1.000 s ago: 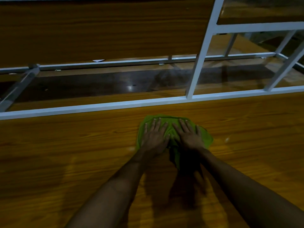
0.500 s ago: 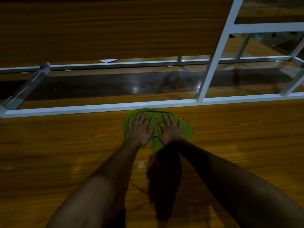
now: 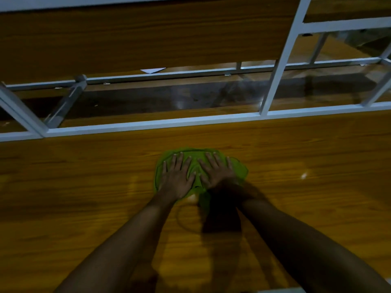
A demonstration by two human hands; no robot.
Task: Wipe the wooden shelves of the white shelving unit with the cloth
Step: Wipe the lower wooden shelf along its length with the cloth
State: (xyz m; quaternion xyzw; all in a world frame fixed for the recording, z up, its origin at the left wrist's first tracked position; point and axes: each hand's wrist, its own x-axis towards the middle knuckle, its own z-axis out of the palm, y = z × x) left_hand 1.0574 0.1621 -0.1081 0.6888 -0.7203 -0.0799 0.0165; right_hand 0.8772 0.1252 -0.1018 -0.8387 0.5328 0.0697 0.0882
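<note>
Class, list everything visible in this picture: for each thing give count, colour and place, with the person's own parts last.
cloth: one, green, flat on the near shelf, under both hands.
wooden shelf: one near, brown, filling the foreground; more boards beyond.
frame: one, white metal, bars along the shelf's far edge and uprights.
paper scrap: one, white, on a far rail.
left hand: one, palm down on the cloth.
right hand: one, palm down beside it.

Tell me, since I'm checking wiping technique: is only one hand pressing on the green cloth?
No, both the left hand and the right hand lie flat, fingers spread, on the crumpled green cloth on the wooden shelf.
</note>
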